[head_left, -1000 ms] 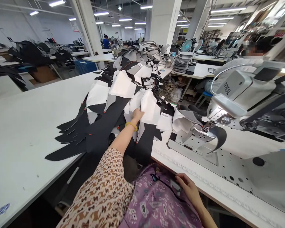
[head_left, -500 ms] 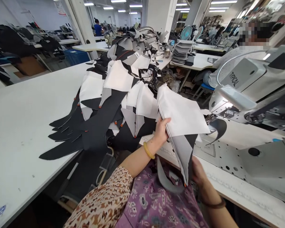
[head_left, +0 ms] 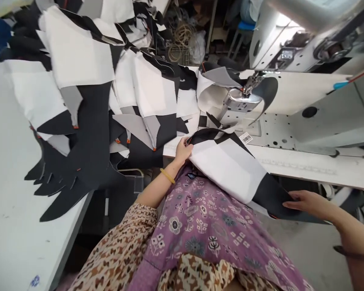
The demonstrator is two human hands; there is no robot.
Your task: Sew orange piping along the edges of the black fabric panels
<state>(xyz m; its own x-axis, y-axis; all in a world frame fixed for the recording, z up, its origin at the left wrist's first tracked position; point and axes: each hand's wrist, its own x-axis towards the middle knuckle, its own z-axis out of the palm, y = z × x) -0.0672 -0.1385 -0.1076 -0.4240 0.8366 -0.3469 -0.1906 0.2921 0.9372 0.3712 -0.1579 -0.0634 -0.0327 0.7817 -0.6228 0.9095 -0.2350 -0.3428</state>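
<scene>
A sewn fabric panel (head_left: 227, 163) of white and black pieces lies slantwise across my lap, along the front of the sewing machine bed. My left hand (head_left: 183, 152) pinches its left end, thumb on top. At the other end, the fingers of my right hand (head_left: 306, 203) close on the black part. A white label with a barcode (head_left: 246, 138) shows at the panel's far edge. Beyond it, the sewing machine's needle and presser foot (head_left: 251, 83) stand over a metal post. Another curled white and grey piece (head_left: 214, 87) rests against the post's left side.
Several white, grey and black panels (head_left: 79, 52) are heaped on the white table (head_left: 9, 226) to the left, their black tails hanging over its edge. The machine head (head_left: 279, 40) overhangs the right side. A blue stool (head_left: 244, 30) stands behind the machine.
The panel has come down from upright to nearly flat, stretched toward the right. My right hand has moved right along with its black end. The view has tipped downward.
</scene>
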